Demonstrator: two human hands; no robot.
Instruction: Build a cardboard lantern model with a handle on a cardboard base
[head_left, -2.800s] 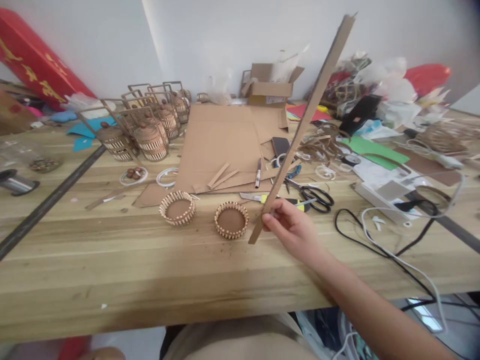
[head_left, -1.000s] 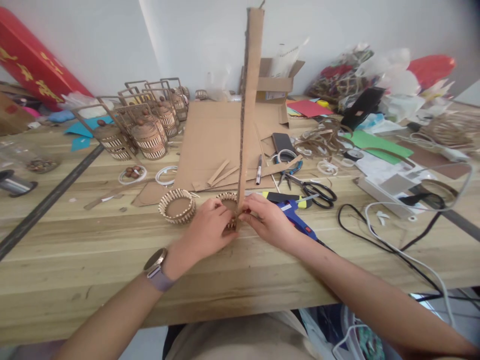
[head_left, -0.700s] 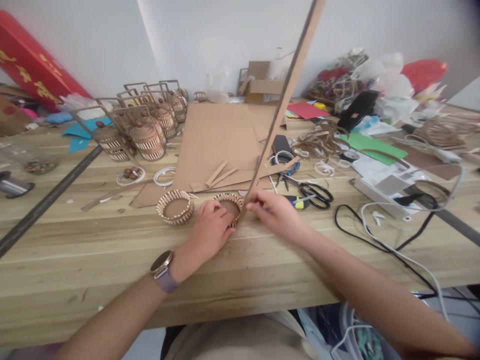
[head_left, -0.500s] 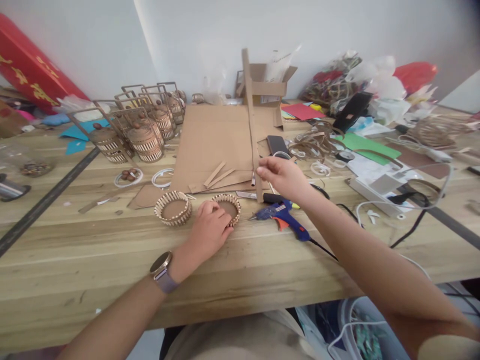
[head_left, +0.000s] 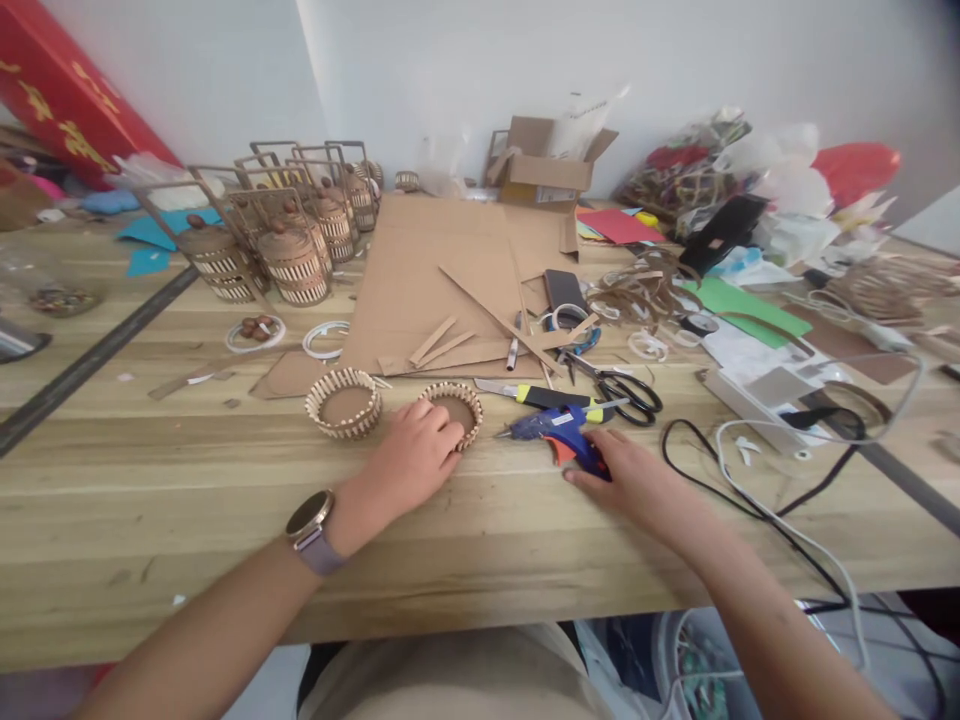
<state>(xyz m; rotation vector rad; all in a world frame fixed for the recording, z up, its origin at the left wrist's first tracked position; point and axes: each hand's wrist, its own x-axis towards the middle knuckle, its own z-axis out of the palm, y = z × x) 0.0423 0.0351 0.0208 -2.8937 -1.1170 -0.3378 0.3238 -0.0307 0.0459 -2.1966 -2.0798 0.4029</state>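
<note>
A: Two hands on the table (head_left: 225,500). What is each one at?

B: Head view, the only one. The left hand (head_left: 420,452) rests on the near rim of a small basket (head_left: 459,398). Its fingers lie side by side, loosely bent, laid on the rim rather than pinching it. The right hand (head_left: 637,482) is at the glue gun (head_left: 555,428), which lies flat just right of that basket, nozzle pointing left toward it.

A: Has the right hand got hold of it?

B: Its fingertips touch the blue handle and curl toward it, but I cannot tell whether they have closed.

A: Which step is this, then?

B: I'd judge it as taking up the gun while the basket is steadied. The next move calls for a firm grip on the handle and a lift clear of the knife (head_left: 536,394) and scissors (head_left: 628,392) just beyond.

A: Anything unclear?

B: The basket's near rim is under the left fingers. I cannot make out which of the cables (head_left: 772,514) on the right feeds the gun. A second basket (head_left: 343,402) sits to the left, apart. A long cardboard strip (head_left: 495,316) lies farther off on the cardboard sheet (head_left: 420,270).
</note>
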